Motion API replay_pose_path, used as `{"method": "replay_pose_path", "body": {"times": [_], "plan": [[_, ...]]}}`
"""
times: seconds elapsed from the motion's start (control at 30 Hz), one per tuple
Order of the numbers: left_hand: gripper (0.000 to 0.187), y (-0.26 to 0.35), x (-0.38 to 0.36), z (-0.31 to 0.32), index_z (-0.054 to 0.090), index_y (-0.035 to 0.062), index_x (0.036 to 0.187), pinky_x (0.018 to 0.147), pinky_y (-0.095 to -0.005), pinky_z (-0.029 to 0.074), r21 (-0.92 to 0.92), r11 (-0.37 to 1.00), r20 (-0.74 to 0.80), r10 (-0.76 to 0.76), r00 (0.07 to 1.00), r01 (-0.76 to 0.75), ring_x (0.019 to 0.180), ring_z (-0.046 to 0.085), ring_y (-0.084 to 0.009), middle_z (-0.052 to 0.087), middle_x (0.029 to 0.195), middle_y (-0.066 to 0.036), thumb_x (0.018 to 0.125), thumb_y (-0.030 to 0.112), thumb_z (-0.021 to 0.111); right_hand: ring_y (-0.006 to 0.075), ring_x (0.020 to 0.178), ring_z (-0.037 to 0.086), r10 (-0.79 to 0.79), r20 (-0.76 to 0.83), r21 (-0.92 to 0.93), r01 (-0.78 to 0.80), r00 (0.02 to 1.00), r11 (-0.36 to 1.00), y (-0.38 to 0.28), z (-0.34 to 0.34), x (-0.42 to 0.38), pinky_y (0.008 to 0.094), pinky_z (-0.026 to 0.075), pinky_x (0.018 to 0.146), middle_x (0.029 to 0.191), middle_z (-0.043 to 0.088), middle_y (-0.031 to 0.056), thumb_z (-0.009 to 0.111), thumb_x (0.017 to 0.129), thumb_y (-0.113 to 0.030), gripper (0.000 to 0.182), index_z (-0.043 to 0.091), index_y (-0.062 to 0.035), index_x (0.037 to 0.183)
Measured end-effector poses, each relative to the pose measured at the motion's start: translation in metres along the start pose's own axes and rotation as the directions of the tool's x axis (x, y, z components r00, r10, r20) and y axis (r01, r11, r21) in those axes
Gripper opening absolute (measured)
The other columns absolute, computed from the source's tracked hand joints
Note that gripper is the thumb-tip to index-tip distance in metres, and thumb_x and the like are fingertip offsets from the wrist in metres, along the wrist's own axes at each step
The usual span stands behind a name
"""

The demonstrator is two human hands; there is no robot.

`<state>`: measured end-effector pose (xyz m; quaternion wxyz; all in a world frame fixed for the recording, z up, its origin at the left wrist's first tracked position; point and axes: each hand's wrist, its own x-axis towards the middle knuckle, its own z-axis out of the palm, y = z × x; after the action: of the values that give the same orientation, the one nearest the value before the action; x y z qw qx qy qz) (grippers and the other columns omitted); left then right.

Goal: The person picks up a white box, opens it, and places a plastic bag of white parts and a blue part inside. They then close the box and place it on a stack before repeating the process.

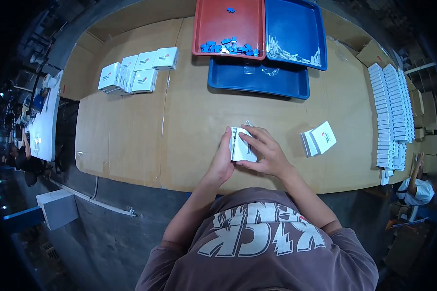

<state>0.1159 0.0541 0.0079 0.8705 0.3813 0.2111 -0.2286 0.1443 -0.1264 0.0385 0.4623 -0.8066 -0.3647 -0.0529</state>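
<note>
Both hands meet on a small white box [242,144] at the counter's [199,126] near edge, centre frame; left hand [222,162] cups its left side from below, grip closed round that edge; right hand [266,154] lies over the front face, fingers pressing, thumb beneath. Box stands on edge, long axis approx. running away from the person, open top end pointing toward the trays; a thin white strip pokes out there. Neither hand is nearer, both touching. Right of the hands, apart: loose white boxes [318,138]. Far side: red tray [228,19] w/ blue bits, blue tray [296,29] w/ white pieces.
</note>
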Motion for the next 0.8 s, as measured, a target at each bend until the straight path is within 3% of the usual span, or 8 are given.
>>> {"method": "replay_pose_path", "body": {"times": [0.4,0.6,0.7,0.8], "plan": [[0.062,-0.001,-0.003,0.003,0.050,0.0089,0.148,0.100,-0.0408,0.058,-0.029,0.999,0.025,0.013,1.000,-0.012,0.122,0.069,-0.0253,0.068,0.133,-0.012,0.114,0.058,0.032,0.0410,0.135,0.060,0.003,0.030,0.023,-0.004,1.000,1.000,0.005,0.002,-0.002,0.0487,0.050,0.112,0.150,0.058,0.0217,0.094,0.075,-0.028,0.076,0.067,-0.0041,0.142],[0.066,-0.004,-0.006,0.007,0.050,0.0085,0.148,0.099,-0.0407,0.058,-0.012,0.999,-0.015,0.034,0.999,-0.034,0.120,0.069,-0.0254,0.068,0.133,-0.013,0.114,0.061,0.028,0.0415,0.137,0.058,-0.018,0.048,0.007,0.018,0.999,1.000,0.006,0.002,-0.001,0.0484,0.049,0.113,0.153,0.057,0.0228,0.093,0.076,-0.025,0.076,0.066,-0.0027,0.143],[0.059,-0.009,0.000,-0.006,0.053,0.0047,0.146,0.097,-0.0407,0.058,0.114,0.989,0.040,0.093,0.995,-0.097,0.118,0.069,-0.0227,0.068,0.130,-0.012,0.116,0.053,0.035,0.0416,0.137,0.058,0.012,0.024,0.047,-0.013,1.000,0.999,0.011,0.006,-0.004,0.0486,0.048,0.113,0.154,0.056,0.0227,0.092,0.078,-0.026,0.074,0.065,-0.0028,0.144],[0.044,-0.010,-0.007,0.004,0.055,-0.0008,0.142,0.093,-0.0348,0.057,0.459,0.818,0.069,0.356,0.932,-0.346,0.111,0.070,-0.0164,0.070,0.122,-0.010,0.115,0.033,0.050,0.0410,0.139,0.057,0.058,0.000,0.046,-0.058,0.998,0.997,0.016,0.008,-0.008,0.0488,0.047,0.115,0.155,0.056,0.0229,0.090,0.080,-0.026,0.073,0.064,-0.0030,0.145]]}}
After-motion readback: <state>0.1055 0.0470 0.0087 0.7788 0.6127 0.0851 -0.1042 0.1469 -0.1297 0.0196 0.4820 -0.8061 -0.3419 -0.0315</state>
